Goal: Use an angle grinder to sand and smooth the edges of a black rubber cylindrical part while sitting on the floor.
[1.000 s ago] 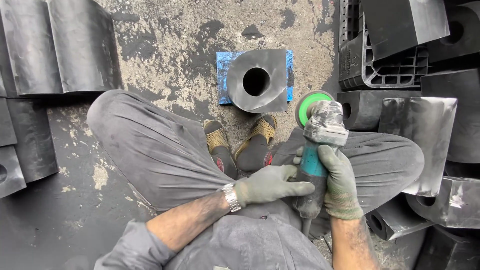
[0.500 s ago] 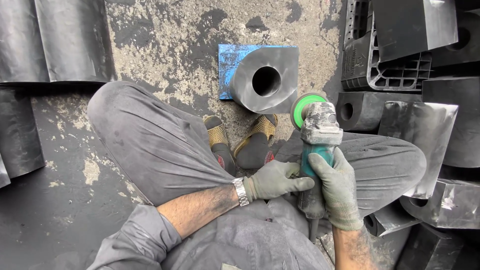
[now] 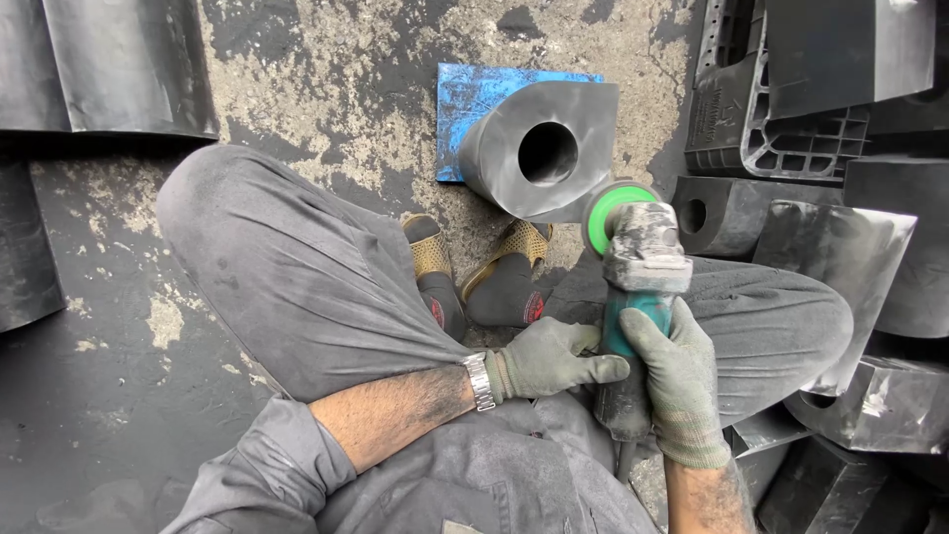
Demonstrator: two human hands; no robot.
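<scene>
Grinder (image 3: 638, 316) body partly under right hand (image 3: 677, 381), black blocks (image 3: 870, 297) cut off at right edge.
</scene>
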